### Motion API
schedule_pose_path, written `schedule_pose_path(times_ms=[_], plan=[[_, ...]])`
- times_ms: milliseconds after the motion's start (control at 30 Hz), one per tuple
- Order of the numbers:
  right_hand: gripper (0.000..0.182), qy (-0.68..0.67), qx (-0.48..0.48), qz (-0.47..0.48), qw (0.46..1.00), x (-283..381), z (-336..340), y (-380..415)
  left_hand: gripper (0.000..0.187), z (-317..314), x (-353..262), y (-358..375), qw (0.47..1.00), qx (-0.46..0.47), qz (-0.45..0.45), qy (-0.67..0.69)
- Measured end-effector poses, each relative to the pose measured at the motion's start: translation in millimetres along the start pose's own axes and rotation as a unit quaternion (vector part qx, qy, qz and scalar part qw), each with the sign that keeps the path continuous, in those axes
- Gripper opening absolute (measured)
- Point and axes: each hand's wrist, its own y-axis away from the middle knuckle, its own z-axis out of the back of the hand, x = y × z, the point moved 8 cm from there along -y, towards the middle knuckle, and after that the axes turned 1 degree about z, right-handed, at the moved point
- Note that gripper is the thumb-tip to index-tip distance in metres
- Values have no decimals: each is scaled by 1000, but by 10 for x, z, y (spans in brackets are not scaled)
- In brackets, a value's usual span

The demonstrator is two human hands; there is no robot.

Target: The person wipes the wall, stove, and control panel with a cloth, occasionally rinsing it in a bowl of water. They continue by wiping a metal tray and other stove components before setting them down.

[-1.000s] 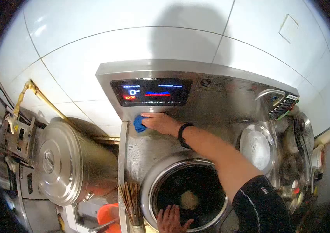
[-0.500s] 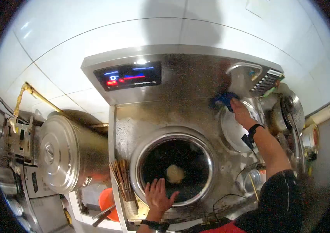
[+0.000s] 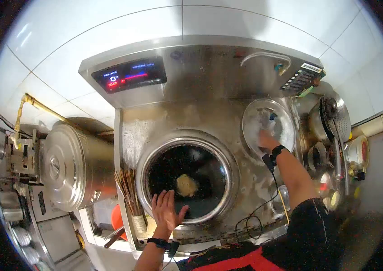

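My left hand (image 3: 166,212) is open, its fingers spread at the near-left rim of the round dark wok (image 3: 205,180) set into the steel stove top. Inside the wok lies a pale tan patch (image 3: 186,185), just beyond my fingertips. Over at the right, my right hand (image 3: 268,141) reaches into a round metal basin (image 3: 248,128), its fingers blurred and partly hidden in the whitish contents. A small piece of blue cloth (image 3: 272,117) shows in the basin beyond that hand. I cannot tell whether the right fingers hold anything.
A bamboo brush (image 3: 132,198) stands left of the wok. Farther left is a large lidded steel pot (image 3: 65,167). A bent faucet (image 3: 266,55) and a lit control panel (image 3: 129,74) are at the back. Colanders (image 3: 336,116) stand at right; a thin cable (image 3: 250,219) loops near the front.
My right hand has moved from the stove surface behind the basin, where it held a blue cloth, down into the basin. My left hand stays at the wok rim. The view has shifted.
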Motion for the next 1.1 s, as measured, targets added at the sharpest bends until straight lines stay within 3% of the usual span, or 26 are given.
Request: schedule_pose_path(times_ms=[33,167,200,267,300,333,367,433,467,500,600,667,700,767,833,900,933,1033,1100], plan=[[27,-75,-17,-12,997,58,124,-35,71,18,-4,16,1000,-8,-2,0],[31,-124,-65,-6,990,469,1085,68,72,29,0,36,1000,-13,-2,11],[29,-279,-135,-27,950,522,1269,198,71,2,13,46,1000,-19,-4,15],[27,-424,-198,-47,882,861,1695,501,71,22,-10,48,1000,-19,-9,15],[33,-656,-192,-95,724,1121,1888,626,72,36,-13,46,1000,-22,-13,13],[40,-835,-169,-133,507,1369,1902,662,72,16,13,45,1000,-26,-12,13],[40,-834,-168,-131,508,1529,1849,643,74,-25,42,71,999,-29,-14,20],[44,-651,-220,-143,712,1673,1676,600,76,-28,65,124,999,-31,-12,28],[44,-650,-217,-142,714,1675,1357,551,76,-21,64,123,999,-27,-10,34],[45,-573,-161,-200,779,1608,883,460,76,-12,74,103,999,-25,-6,40],[43,-408,-111,-261,868,1660,926,248,75,2,101,65,1000,-8,5,22],[37,-320,-346,-263,842,1558,952,39,75,21,146,86,999,-12,14,41],[37,-318,-340,-254,848,1465,956,-133,76,16,166,87,998,-18,14,54],[35,-168,-97,-181,964,1541,783,-798,77,-31,235,85,997,-18,23,70],[39,-241,-69,-142,958,1707,791,-1413,78,-41,272,132,996,-15,30,77],[35,-290,18,-43,956,2324,1397,-1858,80,-59,279,112,996,4,31,84],[36,-289,47,-62,954,2626,1687,-2009,81,-50,283,129,996,-10,28,85],[44,-306,20,-37,951,3642,1906,-2331,73,-45,295,131,995,-31,29,86],[47,-201,-48,60,977,4368,1939,-2293,73,3,304,144,994,-55,25,94]])
